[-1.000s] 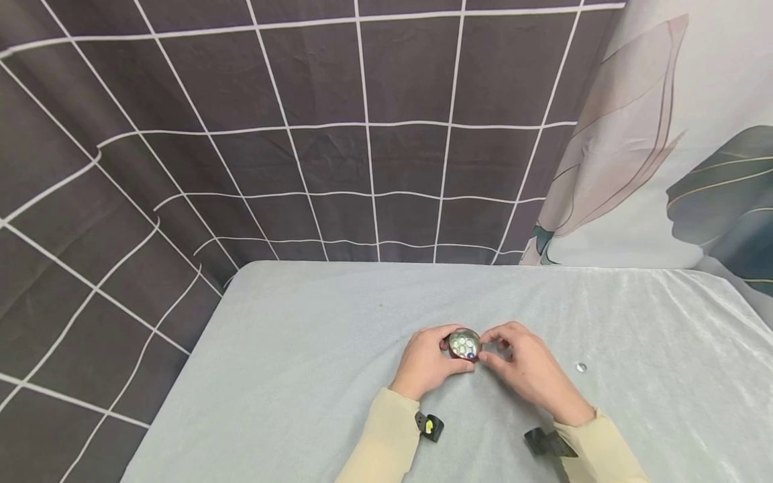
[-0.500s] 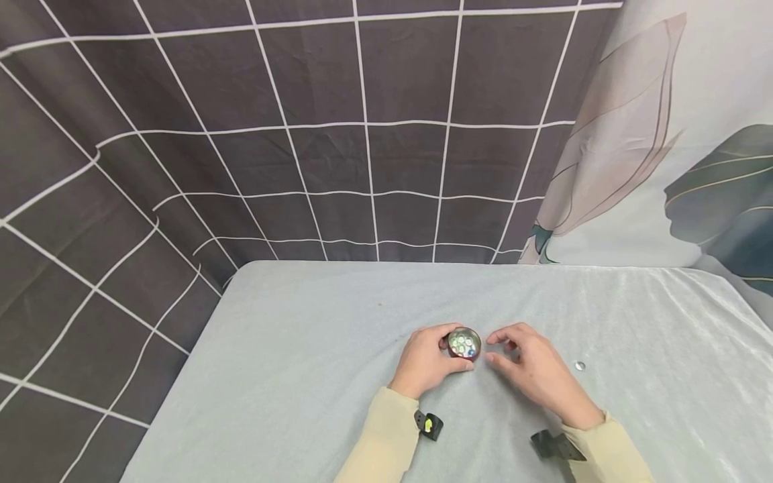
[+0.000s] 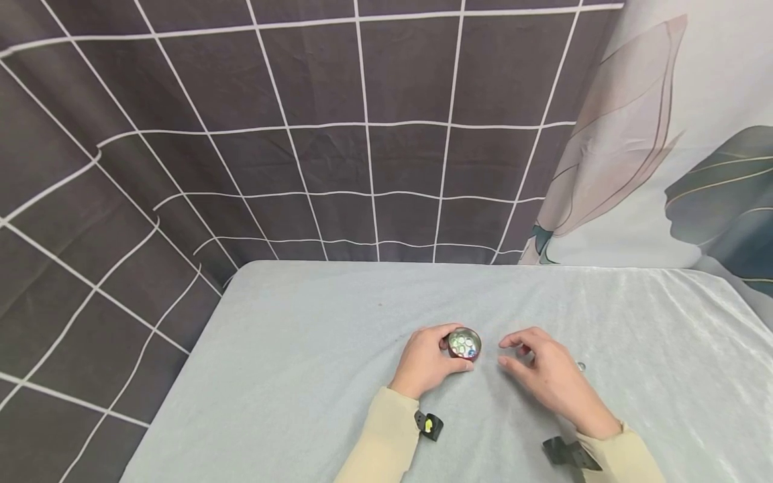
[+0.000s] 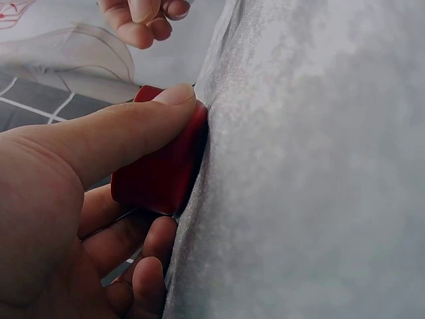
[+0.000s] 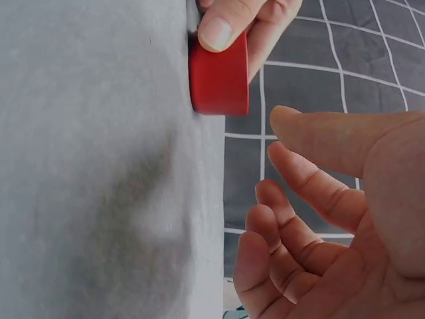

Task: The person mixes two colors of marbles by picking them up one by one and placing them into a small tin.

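A small round red tin [image 4: 156,176] stands on the cloth-covered table, and its top shows no lid in the head view. Several small shiny round pieces [image 3: 462,347], mostly clear and one blue, lie inside it. My left hand [image 3: 421,362] grips the tin from the left, thumb at the near side and fingers round the far side. To the right of the tin and apart from it is my right hand [image 3: 549,376], its fingers loosely bent and nothing between them. A loose clear round piece [image 3: 582,366] lies just beyond the right hand, partly hidden by it.
A pale grey cloth [image 3: 302,349] covers the table. Behind and to the left hangs a dark curtain [image 3: 404,161] with white grid lines. At the right is a light curtain [image 3: 640,168] with a leaf print.
My right hand has let go of the tin's right edge and moved away to the right, its thumb and fingers parting. The left hand and the tin have stayed in place.
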`<state>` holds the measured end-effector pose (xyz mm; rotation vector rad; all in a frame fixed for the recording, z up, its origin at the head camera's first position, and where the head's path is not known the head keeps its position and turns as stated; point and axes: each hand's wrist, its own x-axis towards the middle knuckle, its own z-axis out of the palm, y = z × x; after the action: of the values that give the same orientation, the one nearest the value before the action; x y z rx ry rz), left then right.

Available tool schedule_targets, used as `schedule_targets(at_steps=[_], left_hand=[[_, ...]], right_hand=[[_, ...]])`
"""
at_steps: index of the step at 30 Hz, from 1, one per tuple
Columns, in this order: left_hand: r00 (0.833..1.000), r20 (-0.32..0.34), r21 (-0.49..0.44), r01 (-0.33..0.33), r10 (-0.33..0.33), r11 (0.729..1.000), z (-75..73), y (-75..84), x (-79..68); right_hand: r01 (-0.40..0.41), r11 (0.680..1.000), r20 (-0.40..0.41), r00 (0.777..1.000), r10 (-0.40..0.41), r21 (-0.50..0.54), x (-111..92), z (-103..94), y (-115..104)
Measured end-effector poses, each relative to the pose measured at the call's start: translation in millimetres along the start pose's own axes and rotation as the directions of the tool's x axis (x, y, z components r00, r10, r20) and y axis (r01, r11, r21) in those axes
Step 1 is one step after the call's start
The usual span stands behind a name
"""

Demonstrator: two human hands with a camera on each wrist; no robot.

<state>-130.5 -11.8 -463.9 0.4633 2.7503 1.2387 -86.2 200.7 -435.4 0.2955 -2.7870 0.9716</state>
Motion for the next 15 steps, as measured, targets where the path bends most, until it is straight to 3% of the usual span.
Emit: schedule_targets(at_steps=[15], left_hand=[[1.0, 0.003, -0.01, 0.018, -0.018, 1.0, 0.1, -0.7, -0.4]], right_hand=[[0.024, 1.0, -0.063, 0.998, -0.025, -0.006, -8.7, -13.2, 18.6]])
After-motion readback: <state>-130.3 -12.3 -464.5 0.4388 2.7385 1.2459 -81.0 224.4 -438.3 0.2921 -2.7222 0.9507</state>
